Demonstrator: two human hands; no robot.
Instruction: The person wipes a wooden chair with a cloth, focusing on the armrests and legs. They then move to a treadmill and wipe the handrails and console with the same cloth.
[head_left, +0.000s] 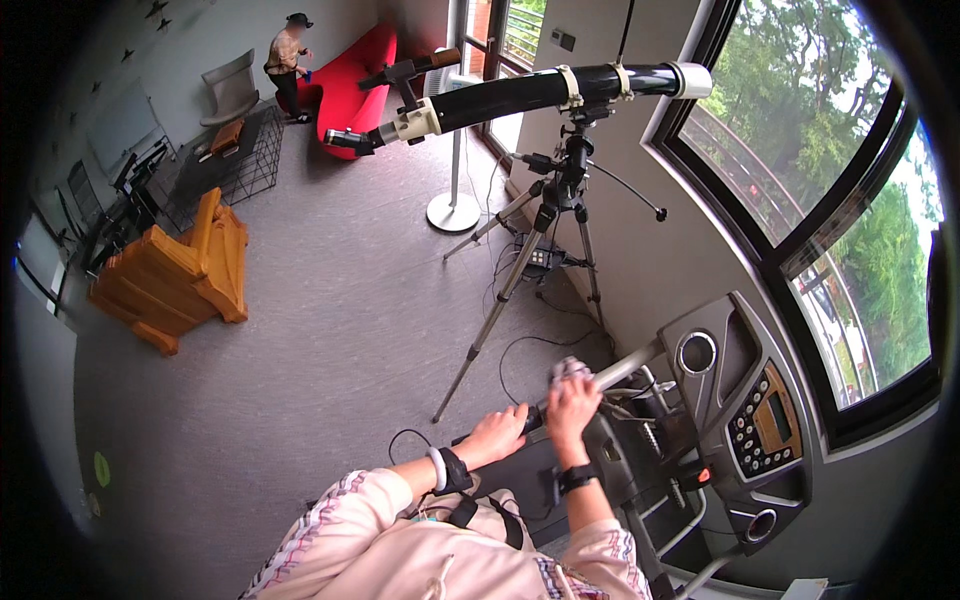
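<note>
In front of me a treadmill's side handrail (628, 367) slants up to its console (750, 420), which has buttons, a small display and two round cup holders. My right hand (571, 409) presses a crumpled greyish cloth (570, 369) against the rail. Lower on the same rail, my left hand (495, 436) is wrapped around the dark grip (533, 420). Dark bands circle both wrists, and a pale ring sits on the left one. The treadmill deck (517, 469) lies partly hidden under my arms.
A telescope (517, 99) on a tripod (517, 274) stands just beyond the rail, with loose cables on the floor. Behind it is a white fan base (453, 213). A wooden chair (176, 277) is at left; another person (286, 56) stands by a red sofa (349, 90). Windows (795, 150) line the right.
</note>
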